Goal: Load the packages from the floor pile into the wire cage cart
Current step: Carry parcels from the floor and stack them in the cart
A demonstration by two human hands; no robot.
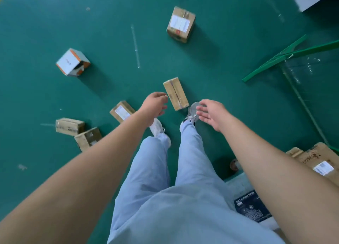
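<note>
Seen from above on a green warehouse floor: both arms stretched down toward a narrow brown carton lying flat just ahead of the feet, long axis running from the near right, beside the toe of the grey shoe, away to the far left, taped seam along its length. Left hand hovering just left of the carton, fingers loosely curled, holding nothing, not touching it. Right hand spread, palm turned inward, just right of the carton's near end and above the grey shoe, also empty. Scattered around: a labelled brown box farther off, a white-and-orange box tipped on an edge at far left, a labelled carton partly behind the left forearm, two more brown cartons touching at the near left. At right, the green frame of the wire cage cart, with an "EXPRESS" carton at its lower edge and a dark paper-ream box below.
</note>
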